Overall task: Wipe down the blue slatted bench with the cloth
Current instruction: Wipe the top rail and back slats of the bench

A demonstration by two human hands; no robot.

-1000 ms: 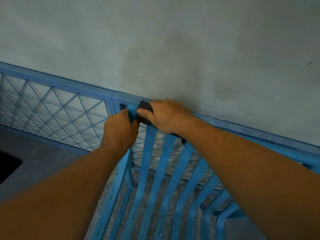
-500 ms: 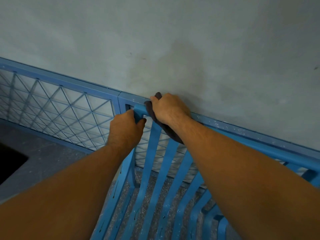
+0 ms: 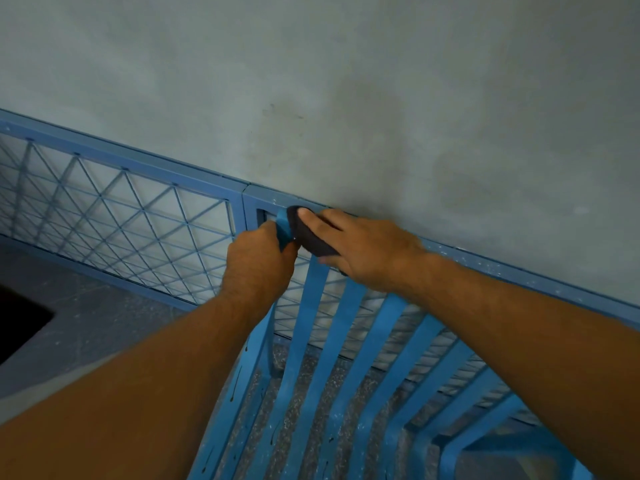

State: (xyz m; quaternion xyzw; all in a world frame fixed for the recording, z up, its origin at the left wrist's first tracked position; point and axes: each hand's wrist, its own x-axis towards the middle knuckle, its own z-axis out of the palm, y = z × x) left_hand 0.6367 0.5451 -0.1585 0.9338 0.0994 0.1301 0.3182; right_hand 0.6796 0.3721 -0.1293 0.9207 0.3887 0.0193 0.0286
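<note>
You are looking down on a blue-painted metal bench (image 3: 306, 323) made of long, narrow slats that rise away from you and curve up into a backrest. It fills the lower middle and right of the view.

Both of your bare forearms reach forward to the top left corner of the backrest. Your left hand (image 3: 258, 258) is curled tightly round the upper end of the outermost left slat, gripping it with the knuckles towards you.

Just beside it, your right hand (image 3: 367, 251) holds a dark, wadded cloth (image 3: 310, 233) against the tops of the next slats. One finger lies across the top of the cloth and another shows under its lower edge, so the hand is closed round the wad. The cloth touches the slat held by your left hand.

Behind the bench, a blue metal railing filled with diamond-pattern wire mesh (image 3: 121, 216) runs along the foot of a plain grey plaster wall (image 3: 346, 81). A speckled grey floor (image 3: 86, 317) shows at lower left and between the slats, with a black opening (image 3: 14, 327) at the far left edge.
</note>
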